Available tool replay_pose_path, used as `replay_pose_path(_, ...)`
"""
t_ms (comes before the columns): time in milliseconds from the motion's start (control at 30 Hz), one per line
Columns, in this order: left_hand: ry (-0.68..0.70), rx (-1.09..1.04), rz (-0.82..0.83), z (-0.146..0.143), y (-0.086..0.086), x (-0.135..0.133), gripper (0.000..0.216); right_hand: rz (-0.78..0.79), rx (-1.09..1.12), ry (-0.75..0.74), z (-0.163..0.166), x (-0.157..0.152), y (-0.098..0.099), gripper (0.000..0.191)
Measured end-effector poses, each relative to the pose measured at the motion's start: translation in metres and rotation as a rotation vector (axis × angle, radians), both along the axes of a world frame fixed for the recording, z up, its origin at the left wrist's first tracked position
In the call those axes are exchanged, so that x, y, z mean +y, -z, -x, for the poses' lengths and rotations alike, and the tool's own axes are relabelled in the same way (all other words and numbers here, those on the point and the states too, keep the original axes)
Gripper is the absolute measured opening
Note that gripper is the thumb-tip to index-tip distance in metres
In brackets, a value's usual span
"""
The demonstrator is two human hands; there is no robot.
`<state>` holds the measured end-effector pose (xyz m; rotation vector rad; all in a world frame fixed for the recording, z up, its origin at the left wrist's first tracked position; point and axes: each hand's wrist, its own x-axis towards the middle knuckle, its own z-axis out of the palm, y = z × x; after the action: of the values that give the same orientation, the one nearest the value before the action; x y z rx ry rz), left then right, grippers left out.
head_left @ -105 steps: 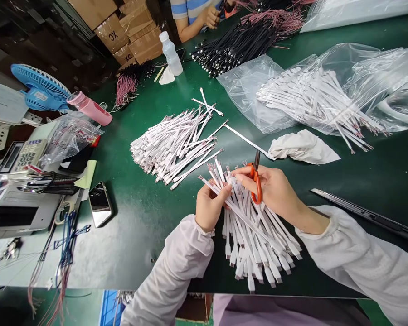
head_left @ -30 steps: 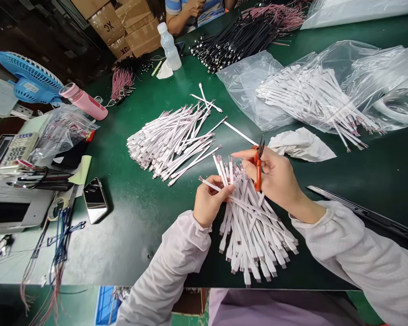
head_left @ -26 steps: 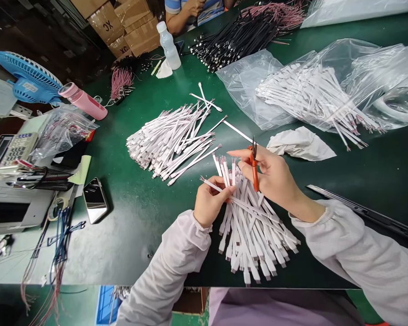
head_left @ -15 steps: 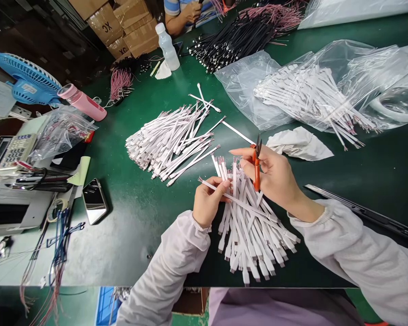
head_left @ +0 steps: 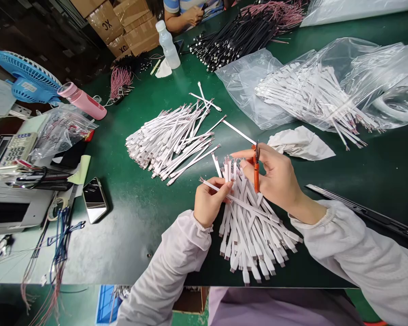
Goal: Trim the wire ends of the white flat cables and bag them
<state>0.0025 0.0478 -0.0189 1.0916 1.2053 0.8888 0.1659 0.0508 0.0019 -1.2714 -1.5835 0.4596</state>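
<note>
Flat white ribbon cables (head_left: 248, 226) form a loose sheaf on the tabletop (head_left: 139, 217), directly under both hands, with pink-tipped wire ends toward the far side and white connector ends toward the near edge. Left hand (head_left: 211, 201): fingers and thumb closed on the upper part of the sheaf, pinching one cable that runs out across it. Right hand (head_left: 275, 174): clamped on orange-handled snips (head_left: 256, 176), which stand upright with their blades pointing up, just beside the pink wire ends. Both sleeves are white and gathered at the wrist.

A second pile of the same cables (head_left: 170, 145) lies just left of the hands, with a few strays reaching toward them. Beyond the right hand are a crumpled white cloth (head_left: 301, 144) and a clear plastic bag of cables (head_left: 313, 90). Black cables (head_left: 231, 40) lie farther off, near a water bottle (head_left: 167, 45). A co-worker's hand (head_left: 192, 16) is at the far side, well apart.

The tabletop is dark green, with a smartphone (head_left: 95, 200) left of the hands and a dark metal straightedge (head_left: 353, 213) to the right. Cardboard boxes (head_left: 122, 29) stand beyond the far edge. The lower ends of the sheaf reach almost to the near edge, so there is little margin on that side.
</note>
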Motion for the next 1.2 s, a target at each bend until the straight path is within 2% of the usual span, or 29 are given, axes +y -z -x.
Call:
replay_pose_path(600,0.011,0.012,-0.006,0.0009,0.0017,0.0006,0.033,-0.058,-0.041,0.019,-0.0008,-0.0005,-0.0005,0.019)
replay_pose_path(833,0.026,0.021,-0.038,0.0016,0.0055,0.0003,0.031,-0.117,-0.128,-0.038,0.0006,-0.0002,-0.0017,0.029)
replay_pose_path(1033,-0.003,0.0,0.01,0.0007,0.0022,0.0013,0.032,-0.129,-0.107,0.02,-0.0004,0.0001,-0.0001,0.023)
replay_pose_path(1200,-0.062,-0.052,0.045,-0.0002,0.0016,0.0013,0.032,-0.066,-0.066,0.062,0.0002,-0.0015,-0.0016,0.02)
